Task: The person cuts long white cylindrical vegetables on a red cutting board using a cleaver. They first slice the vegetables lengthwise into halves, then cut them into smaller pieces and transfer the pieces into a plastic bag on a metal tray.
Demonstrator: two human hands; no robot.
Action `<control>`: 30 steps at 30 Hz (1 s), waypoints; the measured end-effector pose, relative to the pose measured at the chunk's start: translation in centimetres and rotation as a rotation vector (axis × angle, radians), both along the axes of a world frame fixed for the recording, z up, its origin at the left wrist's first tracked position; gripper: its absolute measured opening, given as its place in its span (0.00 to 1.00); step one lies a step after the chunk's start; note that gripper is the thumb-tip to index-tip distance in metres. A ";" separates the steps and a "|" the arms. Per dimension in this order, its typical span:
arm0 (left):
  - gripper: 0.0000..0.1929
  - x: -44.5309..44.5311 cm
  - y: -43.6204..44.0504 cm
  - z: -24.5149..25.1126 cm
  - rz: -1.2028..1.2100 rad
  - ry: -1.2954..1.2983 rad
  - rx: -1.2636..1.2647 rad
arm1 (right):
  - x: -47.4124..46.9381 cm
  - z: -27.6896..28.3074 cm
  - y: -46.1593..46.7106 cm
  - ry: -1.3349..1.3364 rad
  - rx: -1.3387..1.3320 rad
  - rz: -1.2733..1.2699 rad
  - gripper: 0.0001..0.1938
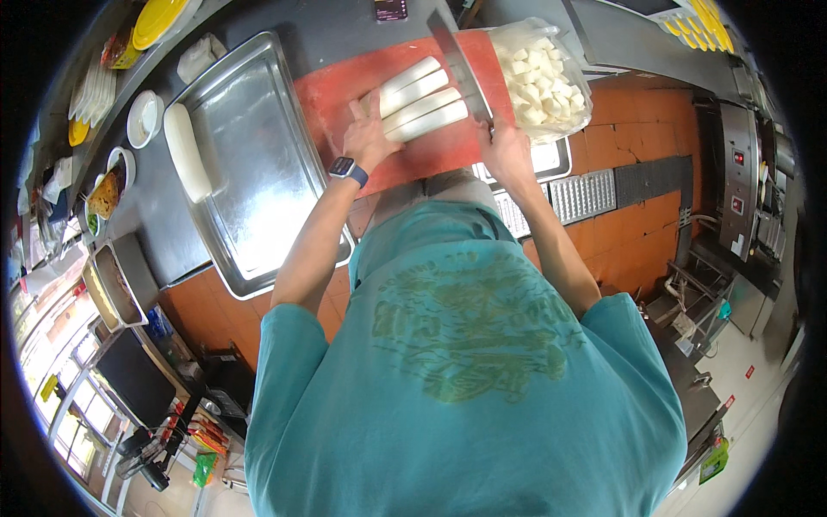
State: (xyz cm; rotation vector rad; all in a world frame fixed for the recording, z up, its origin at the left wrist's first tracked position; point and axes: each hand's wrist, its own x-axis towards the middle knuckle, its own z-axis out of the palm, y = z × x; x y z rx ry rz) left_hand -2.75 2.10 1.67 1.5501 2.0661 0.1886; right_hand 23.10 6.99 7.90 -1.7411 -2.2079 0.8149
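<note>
Long white strips of a peeled root vegetable [423, 100], perhaps daikon, lie side by side on a red cutting board [323, 103]. My left hand [369, 136], with a watch on its wrist, rests on their left ends. My right hand [507, 145] grips the handle of a kitchen knife [466, 71], whose blade stands just beyond the strips' right ends. Beside the board's right edge, a clear plastic bag [543, 84] holds many white chunks. One whole peeled white root [186, 152] lies in a large steel tray [278, 84] left of the board.
A phone [391, 9] lies behind the board on the metal counter [316, 32]. White bowls [145, 119] and a dish of food [106, 194] stand left of the tray. Yellow lids [158, 22] sit on a shelf at upper left. Below the bag are metal trays [585, 196].
</note>
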 end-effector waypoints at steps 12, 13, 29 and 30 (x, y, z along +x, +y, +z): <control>0.68 0.2 -0.2 0.0 0.022 0.014 0.015 | -2.0 -7.1 0.8 -0.057 -0.033 0.040 0.15; 0.68 0.2 -0.1 0.1 0.028 0.011 0.008 | -1.6 -7.2 1.1 -0.070 -0.036 0.020 0.16; 0.65 -1.4 -0.7 0.0 0.068 -0.178 0.020 | 4.0 -1.3 2.5 -0.099 0.016 -0.112 0.16; 0.64 -1.4 -0.8 0.0 0.058 -0.155 0.024 | 2.5 -0.4 1.5 -0.062 0.021 -0.069 0.16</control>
